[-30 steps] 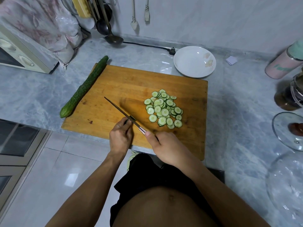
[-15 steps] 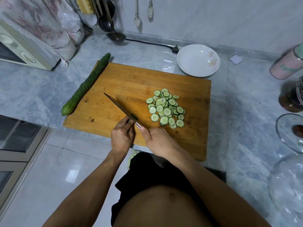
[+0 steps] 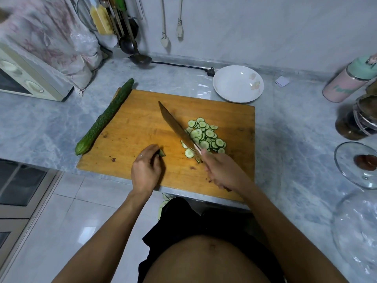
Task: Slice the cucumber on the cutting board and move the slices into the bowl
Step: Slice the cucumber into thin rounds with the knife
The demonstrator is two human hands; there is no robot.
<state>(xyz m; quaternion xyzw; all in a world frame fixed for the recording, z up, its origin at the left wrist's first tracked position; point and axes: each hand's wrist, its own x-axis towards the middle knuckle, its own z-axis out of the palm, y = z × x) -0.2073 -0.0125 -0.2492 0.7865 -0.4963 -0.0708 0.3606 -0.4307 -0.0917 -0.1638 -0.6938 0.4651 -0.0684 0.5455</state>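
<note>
Wooden cutting board [image 3: 142, 123] sits on the grey surface [image 3: 285, 139], its near edge at the surface's edge. Its left half is bare. A whole cucumber [image 3: 104, 117] lies along its left edge. Thin green-rimmed slices [image 3: 206, 135] are piled right of the middle. The white bowl [image 3: 237, 83] sits just past the far right corner. The right hand [image 3: 220, 170] grips a knife [image 3: 175, 125] against the slices. The left hand [image 3: 145, 169] pinches a cucumber end [image 3: 162, 153].

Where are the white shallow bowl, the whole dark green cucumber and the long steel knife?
White shallow bowl [image 3: 228, 92]: head view, bare near-left rim.
Whole dark green cucumber [image 3: 106, 116]: head view, mid-length of skin.
Long steel knife [image 3: 173, 122]: head view, flat of blade.
</note>
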